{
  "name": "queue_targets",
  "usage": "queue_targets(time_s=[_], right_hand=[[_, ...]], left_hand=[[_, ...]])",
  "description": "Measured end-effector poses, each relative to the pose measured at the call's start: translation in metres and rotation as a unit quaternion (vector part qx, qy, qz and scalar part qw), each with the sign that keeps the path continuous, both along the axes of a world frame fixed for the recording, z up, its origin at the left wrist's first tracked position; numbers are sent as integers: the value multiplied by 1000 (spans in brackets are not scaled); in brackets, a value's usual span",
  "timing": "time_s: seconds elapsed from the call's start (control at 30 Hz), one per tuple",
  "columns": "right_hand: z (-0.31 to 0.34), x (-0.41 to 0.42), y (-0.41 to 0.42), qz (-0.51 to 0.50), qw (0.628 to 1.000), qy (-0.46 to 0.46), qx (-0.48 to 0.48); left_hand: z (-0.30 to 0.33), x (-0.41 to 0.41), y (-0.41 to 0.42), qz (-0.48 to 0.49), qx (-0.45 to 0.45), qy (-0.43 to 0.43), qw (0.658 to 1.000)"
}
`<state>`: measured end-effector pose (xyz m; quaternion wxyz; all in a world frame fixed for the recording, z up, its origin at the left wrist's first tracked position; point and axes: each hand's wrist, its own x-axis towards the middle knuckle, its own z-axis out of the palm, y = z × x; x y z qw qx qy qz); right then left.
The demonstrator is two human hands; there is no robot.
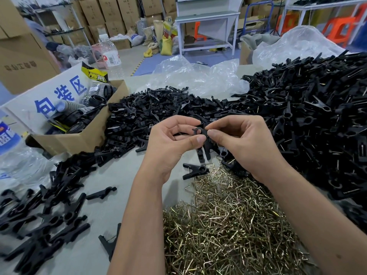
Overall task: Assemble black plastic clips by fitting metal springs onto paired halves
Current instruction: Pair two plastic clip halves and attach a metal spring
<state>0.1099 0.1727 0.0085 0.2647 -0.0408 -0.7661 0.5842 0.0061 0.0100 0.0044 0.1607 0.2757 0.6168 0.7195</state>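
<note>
Both hands meet over the middle of the table, and between them sits a pair of black clip halves (pixel 204 139), held up off the surface. The left hand (pixel 170 143) grasps the pair from its own side, thumb pressed against the lower edge and the other fingers curled over the top. The right hand (pixel 238 139) pinches the same pair from the opposite side, thumb and forefinger closing on the ring-shaped part at the top (whether a spring is already seated there cannot be made out). The long legs of the halves hang down below the fingers, spread apart.

Just under the grip, on the table, lies one assembled clip (pixel 195 170), and right beside it begins the heap of brass-coloured springs (pixel 224 221), which spreads toward the person beneath the right forearm. Behind the grip is a low mound of loose halves (pixel 151 108); to the right of it rises a much larger pile of finished clips (pixel 309 108) with metal glinting among them. To the left of the grip, nearer the person, more black clip pieces (pixel 47 211) lie scattered over the grey table (pixel 111 173). Further left stands an open cardboard box (pixel 83 135), and behind the mound lies crumpled clear plastic sheeting (pixel 198 76)
</note>
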Motion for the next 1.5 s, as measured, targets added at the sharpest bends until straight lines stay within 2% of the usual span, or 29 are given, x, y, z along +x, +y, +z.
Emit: queue_targets(time_s=[0.23,0.3,0.33,0.4,0.47,0.53,0.6,0.67,0.77,0.83,0.9,1.03,1.17,1.33,1.4,1.5], right_hand=[[1,-1,2,37,994,-47,-88],[1,-1,-1,10,995,-50,-89],[1,-1,-1,-17,997,-55,-55],[3,0,2,-36,991,-85,100],[7,2,-1,33,962,-139,231],[10,3,-15,125,935,-195,270],[6,3,-32,162,894,-224,352],[-2,1,-45,140,852,-230,449],[-5,1,-53,111,834,-232,488],[-3,2,-52,131,842,-238,467],[-1,2,-49,154,868,-225,415],[6,3,-40,144,935,-191,262],[13,4,-22,104,978,-149,99],[18,8,-6,43,991,-104,-72],[22,10,0,30,986,-124,-103],[28,15,8,79,971,-172,-144]], left_hand=[[0,0,-2,-14,-4,17,1000],[0,-2,-4,5,4,22,1000],[0,-4,-5,26,8,24,999],[-3,-9,-7,81,10,28,996],[-7,-13,-9,126,5,26,992],[-10,-16,-10,157,4,20,987],[-12,-18,-10,181,6,15,983],[-13,-20,-11,201,8,10,979],[-13,-22,-12,210,10,8,978],[-12,-21,-12,208,8,15,978],[-12,-21,-12,202,11,21,979],[-12,-22,-13,192,13,28,981],[-11,-22,-13,197,21,29,980],[-8,-17,-13,174,30,34,984],[-7,-15,-12,155,25,47,987],[-6,-13,-11,136,5,60,989]])
